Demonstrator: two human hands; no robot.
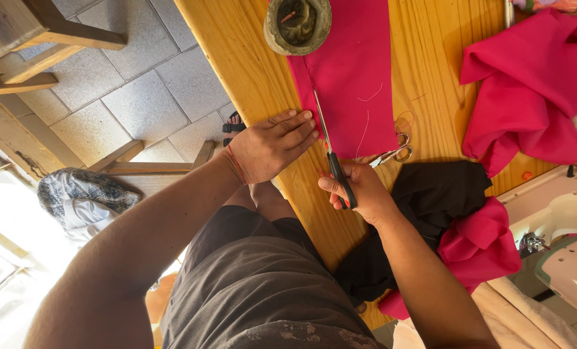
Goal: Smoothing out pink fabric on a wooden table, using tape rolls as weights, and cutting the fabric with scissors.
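- Scissors with black handles, gripped in right hand, blades along pink cloth edge.
- Left hand flat, fingers spread, pressing cloth onto wooden counter.

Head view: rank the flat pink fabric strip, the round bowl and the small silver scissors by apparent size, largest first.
1. Pink fabric strip
2. Round bowl, partly cut off by the frame's top edge
3. Small silver scissors
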